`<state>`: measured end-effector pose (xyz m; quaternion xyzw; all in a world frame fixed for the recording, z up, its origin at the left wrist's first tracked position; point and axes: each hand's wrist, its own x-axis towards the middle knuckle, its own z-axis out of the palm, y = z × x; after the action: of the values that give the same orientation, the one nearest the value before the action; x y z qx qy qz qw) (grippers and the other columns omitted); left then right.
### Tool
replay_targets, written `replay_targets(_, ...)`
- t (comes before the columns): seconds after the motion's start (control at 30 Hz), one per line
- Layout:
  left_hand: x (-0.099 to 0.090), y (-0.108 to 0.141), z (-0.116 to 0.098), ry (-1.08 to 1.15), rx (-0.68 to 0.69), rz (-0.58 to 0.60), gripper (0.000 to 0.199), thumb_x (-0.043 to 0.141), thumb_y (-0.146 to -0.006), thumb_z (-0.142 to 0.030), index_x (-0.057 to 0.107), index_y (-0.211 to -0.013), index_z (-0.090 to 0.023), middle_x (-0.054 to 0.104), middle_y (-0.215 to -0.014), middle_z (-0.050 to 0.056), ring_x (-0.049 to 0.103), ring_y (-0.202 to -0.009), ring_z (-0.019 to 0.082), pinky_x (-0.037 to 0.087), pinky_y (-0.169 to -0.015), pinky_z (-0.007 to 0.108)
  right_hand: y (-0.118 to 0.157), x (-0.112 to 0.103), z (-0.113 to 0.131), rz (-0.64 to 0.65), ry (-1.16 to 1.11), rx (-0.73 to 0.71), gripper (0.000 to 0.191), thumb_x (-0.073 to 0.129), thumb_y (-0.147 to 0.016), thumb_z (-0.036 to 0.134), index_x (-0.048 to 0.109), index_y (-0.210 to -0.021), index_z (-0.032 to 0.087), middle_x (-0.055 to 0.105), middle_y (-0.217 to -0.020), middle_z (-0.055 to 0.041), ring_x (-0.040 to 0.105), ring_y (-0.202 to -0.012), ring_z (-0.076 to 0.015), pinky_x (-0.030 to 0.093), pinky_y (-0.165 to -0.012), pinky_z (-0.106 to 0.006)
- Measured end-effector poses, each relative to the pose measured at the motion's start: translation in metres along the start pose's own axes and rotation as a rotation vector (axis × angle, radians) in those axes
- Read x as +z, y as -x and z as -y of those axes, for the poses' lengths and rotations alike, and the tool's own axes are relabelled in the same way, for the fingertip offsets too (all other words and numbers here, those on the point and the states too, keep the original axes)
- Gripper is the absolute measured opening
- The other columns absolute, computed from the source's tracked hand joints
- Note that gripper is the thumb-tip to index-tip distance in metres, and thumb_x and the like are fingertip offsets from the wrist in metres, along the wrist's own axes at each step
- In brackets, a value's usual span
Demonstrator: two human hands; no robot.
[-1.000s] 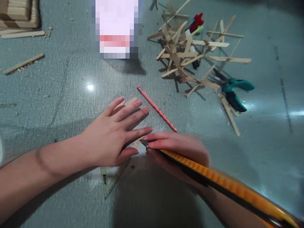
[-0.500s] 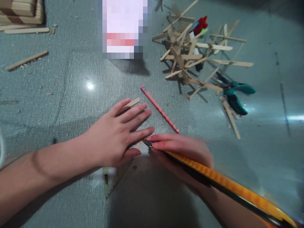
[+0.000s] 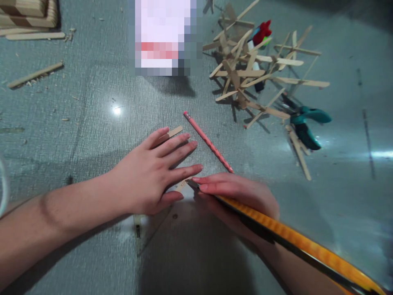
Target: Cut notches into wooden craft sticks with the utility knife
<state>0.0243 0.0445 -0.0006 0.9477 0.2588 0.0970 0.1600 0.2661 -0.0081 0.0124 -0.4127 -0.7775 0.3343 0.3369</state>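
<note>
My left hand [image 3: 159,168] lies spread over a wooden craft stick [image 3: 175,132], whose rounded end shows past the fingertips; it holds nothing between its fingers. Under its thumb and index finger, the end of a piece with a small drawn mark [image 3: 183,185] is visible. My right hand [image 3: 236,190] grips a yellow and black cutter [image 3: 276,227]. The blade's tip is at the marked piece, close to my left index finger. Beyond my right hand a pink pencil [image 3: 208,142] lies slanted on the table.
Joined craft sticks [image 3: 238,76] spread across the upper right, beside green-handled pliers [image 3: 307,127] and a red object [image 3: 263,32]. Stick bundles [image 3: 27,12] and a loose stick [image 3: 35,76] are at the left. A pixelated pale item [image 3: 161,32] stands at the top.
The whole view has shifted slightly. The blade tip now sits a little clearer at the marked piece; my left hand keeps its spread pose.
</note>
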Motion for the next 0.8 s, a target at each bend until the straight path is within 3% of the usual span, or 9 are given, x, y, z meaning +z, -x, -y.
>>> replay_targets(0.23, 0.0004, -0.0002, -0.0002, -0.002, 0.006, 0.004, 0.065, 0.064, -0.094, -0.059, 0.055, -0.151, -0.029, 0.040, -0.168, 0.013, 0.033, -0.158, 0.036, 0.020, -0.129, 0.062, -0.0007, -0.0003, 0.0002, -0.008, -0.008, -0.011, 0.019, 0.073, -0.090, 0.010, 0.071, -0.100, 0.026, 0.081, -0.095, -0.0002, 0.079, -0.079, -0.0141, 0.066, -0.076, -0.022)
replay_targets(0.43, -0.0030, -0.0017, -0.0017, 0.028, -0.013, 0.019, 0.061, 0.062, -0.097, -0.056, 0.055, -0.152, -0.032, 0.038, -0.169, 0.011, 0.032, -0.159, 0.035, 0.020, -0.130, 0.061, 0.0025, 0.0031, -0.0006, -0.012, -0.024, 0.021, 0.025, 0.073, -0.089, 0.008, 0.070, -0.103, 0.029, 0.080, -0.095, 0.0005, 0.079, -0.081, -0.0166, 0.068, -0.078, -0.027)
replay_targets(0.8, -0.0022, -0.0016, -0.0034, 0.032, -0.053, 0.012, 0.064, 0.068, -0.092, -0.059, 0.057, -0.150, -0.034, 0.040, -0.168, 0.007, 0.029, -0.160, 0.034, 0.017, -0.132, 0.062, 0.0081, 0.0033, 0.0004, 0.037, 0.024, -0.062, 0.027, 0.072, -0.090, 0.010, 0.071, -0.109, 0.029, 0.081, -0.098, -0.0008, 0.080, -0.084, -0.0177, 0.067, -0.074, -0.025)
